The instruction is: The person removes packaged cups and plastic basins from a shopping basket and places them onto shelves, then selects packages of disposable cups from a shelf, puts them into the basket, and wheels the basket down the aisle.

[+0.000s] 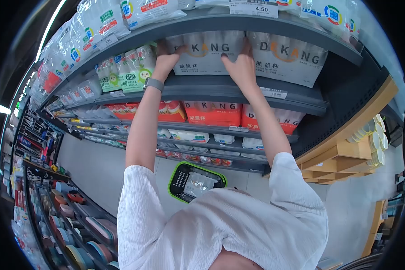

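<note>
Grey pack (200, 63), lettered "KANG" with 航旅杯 below, sits on the shelf (184, 90), held at both ends. The left hand (168, 57) has its thumb spread onto the front, fingers round the left end; the right hand (240, 60) opens wide, thumb on the front and fingers at the right end, though shadow blurs both sets of fingertips. Right of the grey pack is a matching pack (288, 58) reading "DEKANG"; left of it, green-and-white packs (130, 74) marked "60". Below it are red packs (211, 114) reading 如意杯. Farther below, on the floor (243, 180), a green-rimmed black basket (175, 173) contains a clear packet (199, 183). Above it, a price tag (253, 9) shows 4.50.
</note>
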Available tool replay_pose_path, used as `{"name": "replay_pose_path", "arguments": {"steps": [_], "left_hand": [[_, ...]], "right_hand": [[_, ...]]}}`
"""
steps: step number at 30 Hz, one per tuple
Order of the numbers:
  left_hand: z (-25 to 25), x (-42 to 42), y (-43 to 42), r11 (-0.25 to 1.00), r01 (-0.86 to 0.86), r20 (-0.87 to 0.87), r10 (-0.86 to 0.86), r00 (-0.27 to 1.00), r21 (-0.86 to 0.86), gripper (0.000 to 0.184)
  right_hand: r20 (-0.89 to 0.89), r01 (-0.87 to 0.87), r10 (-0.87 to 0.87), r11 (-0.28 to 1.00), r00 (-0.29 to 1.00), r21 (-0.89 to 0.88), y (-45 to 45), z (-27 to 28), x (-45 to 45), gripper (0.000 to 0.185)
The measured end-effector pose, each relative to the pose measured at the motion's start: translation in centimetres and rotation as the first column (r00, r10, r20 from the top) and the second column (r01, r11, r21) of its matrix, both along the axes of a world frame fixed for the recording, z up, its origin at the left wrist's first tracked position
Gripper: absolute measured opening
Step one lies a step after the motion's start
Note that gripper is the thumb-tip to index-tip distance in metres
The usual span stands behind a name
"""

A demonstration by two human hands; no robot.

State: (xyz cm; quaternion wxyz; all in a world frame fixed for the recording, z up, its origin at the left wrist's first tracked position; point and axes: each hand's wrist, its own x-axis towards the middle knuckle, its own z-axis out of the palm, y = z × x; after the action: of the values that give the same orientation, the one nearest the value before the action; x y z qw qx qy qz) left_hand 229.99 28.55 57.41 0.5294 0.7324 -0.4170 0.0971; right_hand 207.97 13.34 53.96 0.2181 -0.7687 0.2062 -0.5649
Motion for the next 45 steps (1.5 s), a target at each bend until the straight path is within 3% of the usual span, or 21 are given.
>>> {"name": "replay_pose_path", "arguments": {"steps": [3,8,12,14,15,17,20,25,28,30,31,33,35,36,37,38,39,41,42,44,45], "left_hand": [[-0.2,0.2,0.2,1.0,0.0,-0.045,-0.002,0.999,-0.026,0.097],[1.2,-2.4,2.8,0.985,0.156,-0.123,-0.164,0.979,-0.07,0.079],[0.2,-3.4,5.0,0.995,0.099,-0.093,-0.1,0.991,-0.008,0.075],[-0.5,-5.2,6.5,0.989,0.106,-0.18,-0.123,0.976,-0.101,0.065],[-0.7,-5.5,7.5,0.972,0.222,-0.119,-0.229,0.966,-0.072,0.052],[-2.1,-5.8,8.7,0.995,0.103,-0.001,-0.103,0.995,0.006,0.041],[-6.3,-3.1,9.9,0.986,-0.039,0.435,-0.035,0.9,0.159,0.04],[-9.8,-3.3,12.0,0.999,0.032,0.238,-0.03,0.971,-0.006,0.029],[-9.4,-4.2,12.6,0.992,-0.107,0.412,0.072,0.909,0.063,0.025],[-9.7,-4.7,14.3,0.995,-0.08,0.413,0.097,0.905,-0.058,0.025],[-9.7,-4.7,16.5,0.989,-0.142,0.513,0.1,0.853,0.042,0.026],[-10.1,-5.3,20.5,0.973,-0.217,0.578,0.135,0.805,0.075,0.029],[-10.9,-6.6,24.6,0.954,-0.289,0.609,0.184,0.771,0.077,0.033],[-11.2,-7.6,26.2,0.943,-0.326,0.618,0.214,0.757,0.073,0.034],[-11.1,-8.7,27.6,0.931,-0.36,0.631,0.241,0.737,0.065,0.036],[-10.9,-9.6,28.3,0.925,-0.377,0.625,0.268,0.733,0.045,0.038],[-10.3,-10.8,28.3,0.941,-0.338,0.549,0.287,0.785,-0.008,0.039],[-7.3,-16.5,25.9,0.905,-0.16,-0.001,0.174,0.985,-0.393,0.059],[-7.3,-18.0,26.7,0.951,-0.221,-0.092,0.205,0.974,-0.217,0.068],[-10.7,-19.3,28.1,0.933,-0.331,-0.412,0.248,0.877,-0.142,0.058],[-12.0,-20.3,29.1,0.939,-0.331,-0.557,0.228,0.799,-0.091,0.057]], "right_hand": [[-0.067,-0.041,0.045,0.998,0.997,0.052,0.4,0.5,-1.3,0.095],[-0.063,-0.054,0.062,0.991,0.996,0.122,1.4,1.3,-2.6,0.092],[-0.015,-0.003,0.003,1.0,1.0,0.002,1.6,0.9,-3.7,0.088],[-0.019,0.015,-0.015,1.0,1.0,-0.001,1.7,0.5,-4.5,0.085],[-0.081,-0.004,0.003,1.0,0.997,-0.022,1.7,0.4,-5.1,0.079],[-0.145,-0.034,0.027,0.998,0.989,-0.045,2.2,0.4,-6.2,0.073],[-0.183,-0.133,0.118,0.988,0.976,-0.074,3.8,1.1,-8.1,0.057],[-0.072,-0.255,0.248,0.959,0.966,-0.122,3.9,-0.7,-8.3,0.051],[-0.004,-0.292,0.295,0.943,0.956,-0.159,4.7,-0.2,-8.9,0.049],[0.037,-0.278,0.29,0.941,0.956,-0.192,5.7,0.6,-9.6,0.049],[0.07,-0.261,0.285,0.935,0.956,-0.238,6.1,1.2,-10.1,0.049],[0.104,-0.235,0.273,0.93,0.956,-0.282,5.8,1.4,-10.2,0.049],[0.144,-0.329,0.377,0.904,0.915,-0.274,5.2,0.8,-10.2,0.043],[0.186,-0.473,0.477,0.878,0.859,-0.067,7.5,1.7,-11.4,0.045],[0.186,-0.47,0.473,0.881,0.861,-0.063,8.6,0.7,-11.6,0.045],[0.149,-0.473,0.501,0.861,0.853,-0.188,9.4,-0.7,-11.7,0.048],[0.107,-0.473,0.525,0.825,0.844,-0.309,10.4,-1.6,-11.7,0.05],[0.313,-0.754,0.694,0.641,0.648,0.141,13.6,-1.2,-11.4,0.056],[0.27,-0.742,0.692,0.613,0.67,0.271,14.5,-1.9,-10.6,0.055],[0.183,-0.678,0.724,0.481,0.665,0.556,16.1,-4.1,-9.1,0.06],[0.185,-0.677,0.725,0.476,0.664,0.562,16.8,-5.9,-8.4,0.06]]}}
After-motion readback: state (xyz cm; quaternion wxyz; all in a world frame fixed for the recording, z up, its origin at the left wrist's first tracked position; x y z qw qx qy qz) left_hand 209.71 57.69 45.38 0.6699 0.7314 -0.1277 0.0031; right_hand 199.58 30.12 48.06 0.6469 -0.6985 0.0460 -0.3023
